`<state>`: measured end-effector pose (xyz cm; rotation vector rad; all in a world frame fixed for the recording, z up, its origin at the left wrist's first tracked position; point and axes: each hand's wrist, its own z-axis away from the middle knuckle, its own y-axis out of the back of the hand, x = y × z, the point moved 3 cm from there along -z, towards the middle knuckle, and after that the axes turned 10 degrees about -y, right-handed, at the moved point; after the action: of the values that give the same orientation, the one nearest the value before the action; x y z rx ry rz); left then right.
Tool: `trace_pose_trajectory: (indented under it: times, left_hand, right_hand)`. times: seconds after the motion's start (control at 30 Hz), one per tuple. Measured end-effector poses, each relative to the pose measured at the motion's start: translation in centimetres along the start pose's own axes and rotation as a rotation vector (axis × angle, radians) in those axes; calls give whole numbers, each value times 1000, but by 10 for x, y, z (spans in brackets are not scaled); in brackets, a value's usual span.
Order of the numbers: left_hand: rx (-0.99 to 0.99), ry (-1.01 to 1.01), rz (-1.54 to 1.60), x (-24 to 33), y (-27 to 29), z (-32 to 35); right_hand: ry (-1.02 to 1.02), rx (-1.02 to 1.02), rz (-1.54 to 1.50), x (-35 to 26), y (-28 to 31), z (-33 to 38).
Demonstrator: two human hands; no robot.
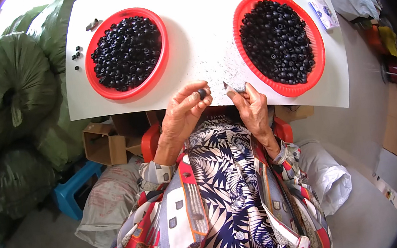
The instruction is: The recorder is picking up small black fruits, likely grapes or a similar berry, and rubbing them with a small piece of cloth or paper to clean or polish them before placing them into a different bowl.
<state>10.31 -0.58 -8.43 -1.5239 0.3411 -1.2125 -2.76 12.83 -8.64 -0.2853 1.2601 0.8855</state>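
White board point(199, 37) fills the upper middle of the frame, resting across the person's lap like a tabletop, and two red plastic baskets sit on it. The left basket point(126, 53) lies in the upper left of the board and the right basket point(279, 43) in the upper right; both are heaped with small black beads. A few loose beads point(76, 53) lie on the board just left of the left basket. At the board's lower edge, in the middle of the frame, the left hand point(183, 113) pinches one black bead point(202, 93) between thumb and fingertips, closed on it and raised just above the board. Just beside it, the right hand point(253, 108) is closed around a small blade point(229, 88) with a pale pointed tip that aims toward the bead; tip and bead are near but apart. Fine dark specks dot the board above the two hands. Green sacks point(11, 90) pile up at the left of the frame, a brown cardboard box point(106, 143) sits below the board's left corner, and a blue stool point(74, 188) stands lower left.
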Motion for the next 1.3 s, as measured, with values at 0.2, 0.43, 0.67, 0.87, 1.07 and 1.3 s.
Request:
trace_pose_trajectory:
  times: [0.2,0.43,0.67,0.87,1.07,1.3]
  left_hand:
    - [-39,-14,-3,-2,8,-4]
    - [70,-380,-446,65,10,-28]
    - [175,-513,-691,113,12,-37]
    - [21,-167,-113,53,20,-32]
    - [-70,109,200,10,9,-21]
    - [9,138,71,1,10,-16]
  right_hand:
    - [-9,30,8,8,2,-3]
    - [31,27,66,13,3,-8]
    - [77,2,3,4,2,-3]
    - [47,-7,101,6,6,-6]
    - [149,-114,15,-36,7,7]
    - [338,-127,139,-43,2,13]
